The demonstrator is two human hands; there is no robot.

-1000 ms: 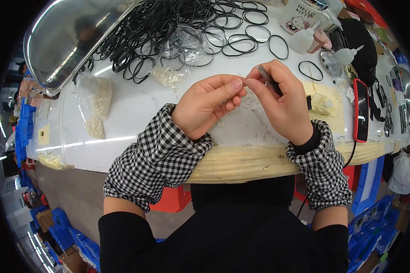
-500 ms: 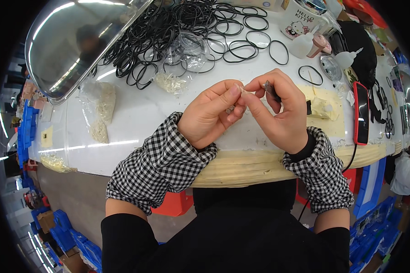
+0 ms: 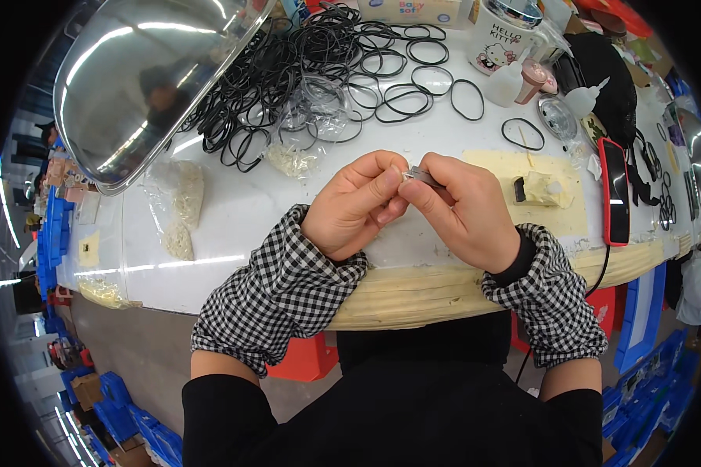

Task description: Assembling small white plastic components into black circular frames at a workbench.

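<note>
Above the near part of the white table (image 3: 273,210), my two hands meet fingertip to fingertip. Thumb and index finger of my left hand (image 3: 346,206) pinch a tiny whitish piece (image 3: 406,175), too small to identify. My right hand (image 3: 479,214) is closed round a small flat grey metal tool (image 3: 424,176); its tip touches or nearly touches the piece, and the fingers hide the rest. Beyond my left hand lies a small clear bag of pale bits (image 3: 292,160). Right of my right hand, a yellowish wrapped block with a dark end (image 3: 544,190) sits on a yellow sheet (image 3: 549,222).
A tangled heap of black bands (image 3: 288,70) covers the back, with loose rings (image 3: 467,100) beside it. At left, a shiny curved cover (image 3: 148,101) leans over a clear bag of pale bits (image 3: 185,202). A red-edged phone (image 3: 616,194) with a cable, a mug (image 3: 500,39) and bottles stand right.
The metal tool has swung from between my right fingers to the pinched piece, and my right fingers have closed around it. The view has shifted slightly.
</note>
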